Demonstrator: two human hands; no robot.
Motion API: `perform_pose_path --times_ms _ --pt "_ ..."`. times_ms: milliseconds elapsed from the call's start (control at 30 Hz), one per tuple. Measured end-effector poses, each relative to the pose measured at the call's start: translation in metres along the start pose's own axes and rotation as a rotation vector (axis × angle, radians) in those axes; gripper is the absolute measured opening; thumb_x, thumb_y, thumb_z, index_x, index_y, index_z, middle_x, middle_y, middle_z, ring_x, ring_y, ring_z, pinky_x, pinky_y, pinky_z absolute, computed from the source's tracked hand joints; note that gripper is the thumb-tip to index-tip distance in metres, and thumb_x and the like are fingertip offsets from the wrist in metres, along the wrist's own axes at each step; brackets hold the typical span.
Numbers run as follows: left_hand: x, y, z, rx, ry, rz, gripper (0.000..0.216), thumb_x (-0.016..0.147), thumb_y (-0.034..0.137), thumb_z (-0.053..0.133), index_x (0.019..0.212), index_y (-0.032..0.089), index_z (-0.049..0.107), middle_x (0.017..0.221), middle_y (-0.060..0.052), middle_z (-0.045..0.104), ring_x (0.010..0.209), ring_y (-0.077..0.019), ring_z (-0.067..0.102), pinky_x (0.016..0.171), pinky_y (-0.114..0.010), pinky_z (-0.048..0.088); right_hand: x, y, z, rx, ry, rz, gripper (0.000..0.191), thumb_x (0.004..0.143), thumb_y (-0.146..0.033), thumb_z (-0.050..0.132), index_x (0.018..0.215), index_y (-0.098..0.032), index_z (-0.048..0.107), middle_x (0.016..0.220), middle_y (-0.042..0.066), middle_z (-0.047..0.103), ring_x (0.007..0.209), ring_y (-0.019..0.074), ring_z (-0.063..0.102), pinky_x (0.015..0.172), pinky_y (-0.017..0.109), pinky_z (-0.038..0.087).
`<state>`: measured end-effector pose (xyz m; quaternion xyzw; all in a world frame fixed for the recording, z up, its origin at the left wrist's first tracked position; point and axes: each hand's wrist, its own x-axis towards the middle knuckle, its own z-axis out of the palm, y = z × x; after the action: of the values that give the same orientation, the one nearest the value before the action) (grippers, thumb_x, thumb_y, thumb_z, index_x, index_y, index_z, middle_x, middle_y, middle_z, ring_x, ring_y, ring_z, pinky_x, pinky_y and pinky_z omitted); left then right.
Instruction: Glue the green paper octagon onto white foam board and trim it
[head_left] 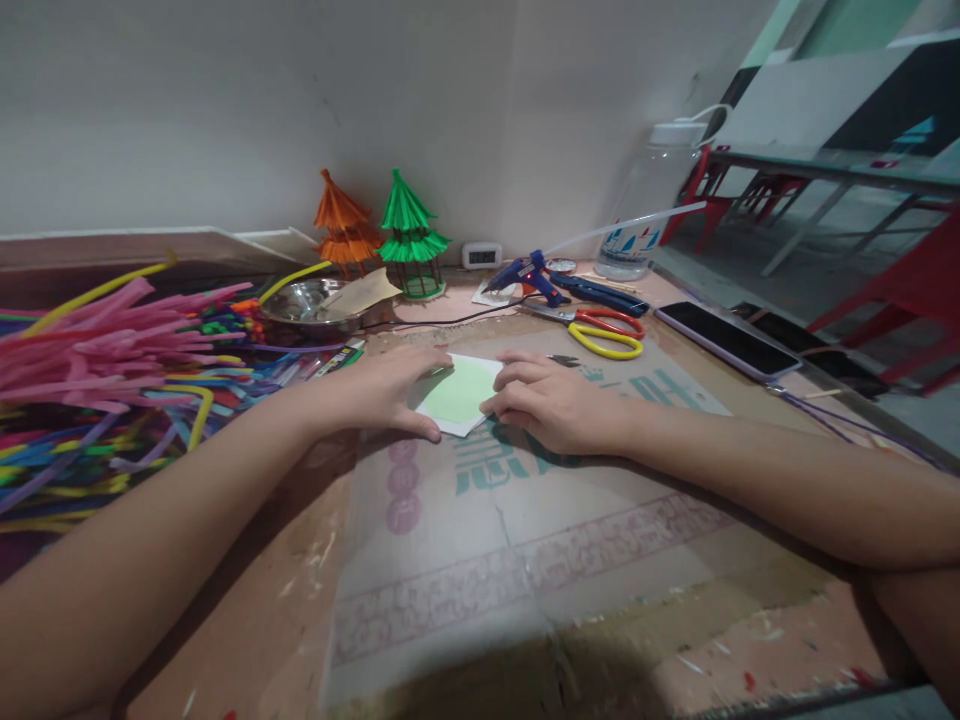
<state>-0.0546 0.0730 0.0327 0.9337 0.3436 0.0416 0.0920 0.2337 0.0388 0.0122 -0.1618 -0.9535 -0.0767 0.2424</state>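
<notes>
A small piece of white paper (469,430) with a pale green round patch (459,390) on it lies between my two hands, above a printed plastic-like sheet. My left hand (382,395) holds its left side, thumb at the lower edge and fingers at the upper edge. On the right side, my right hand (551,400) has its fingers bent and pressed together at the paper's edge. The fingertips partly cover the paper's corners. Just beyond the right hand, a dark pointed metal tip (562,360) shows.
Pipe cleaners (112,350) pile up at left beside a metal bowl (315,305). Behind stand orange (343,220) and green (412,235) model pagodas. A glue gun (529,275), scissors (607,332), blue-handled pliers (600,293), phone (724,340) and bottle (645,200) are at right.
</notes>
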Motion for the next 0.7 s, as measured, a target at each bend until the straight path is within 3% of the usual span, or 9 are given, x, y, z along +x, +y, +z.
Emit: perform_pose_path --times_ms 167,267,367,467,700 --pt "0.0002 -0.0011 0.0005 0.009 -0.007 0.002 0.093 0.074 0.068 0.078 0.147 0.021 0.045 0.156 -0.017 0.048 0.142 -0.0350 0.046 0.114 -0.044 0.039 0.0006 -0.0039 -0.0026 -0.070 -0.030 -0.097 0.022 0.098 -0.012 0.049 0.101 -0.016 0.070 0.089 0.008 0.070 0.099 0.0214 0.066 0.112 0.051 0.045" --pt "0.0003 -0.0006 0.0002 0.010 -0.004 0.005 0.091 0.075 0.067 0.078 0.147 0.022 0.045 0.156 -0.016 0.048 0.142 -0.0346 0.047 0.114 -0.044 0.038 0.0001 -0.0042 -0.0006 -0.007 0.039 -0.052 0.018 0.098 -0.014 0.053 0.104 -0.017 0.069 0.099 0.009 0.073 0.107 0.0223 0.065 0.115 0.054 0.042" --pt "0.0001 0.0012 -0.0007 0.006 -0.010 -0.009 0.092 0.074 0.067 0.079 0.146 0.021 0.046 0.156 -0.016 0.048 0.142 -0.0350 0.047 0.114 -0.044 0.039 0.0008 -0.0041 0.0014 0.021 0.022 -0.016 0.020 0.100 -0.019 0.052 0.109 -0.019 0.069 0.105 0.010 0.073 0.113 0.0226 0.065 0.114 0.055 0.043" --pt "0.0000 0.0035 -0.0023 0.003 -0.022 -0.027 0.093 0.074 0.067 0.078 0.146 0.019 0.046 0.157 -0.017 0.047 0.144 -0.0355 0.045 0.115 -0.044 0.038 0.0025 -0.0041 0.0016 0.007 -0.022 -0.012 0.022 0.102 -0.021 0.049 0.109 -0.018 0.070 0.100 0.010 0.072 0.108 0.0218 0.067 0.111 0.056 0.046" --pt "0.0012 0.0062 -0.0039 0.015 -0.043 -0.040 0.093 0.074 0.065 0.079 0.146 0.018 0.045 0.157 -0.017 0.047 0.144 -0.0350 0.045 0.115 -0.044 0.038 0.0015 -0.0052 -0.0023 -0.026 0.027 -0.082 0.021 0.101 -0.022 0.050 0.103 -0.017 0.071 0.089 0.008 0.070 0.096 0.0209 0.068 0.106 0.051 0.052"
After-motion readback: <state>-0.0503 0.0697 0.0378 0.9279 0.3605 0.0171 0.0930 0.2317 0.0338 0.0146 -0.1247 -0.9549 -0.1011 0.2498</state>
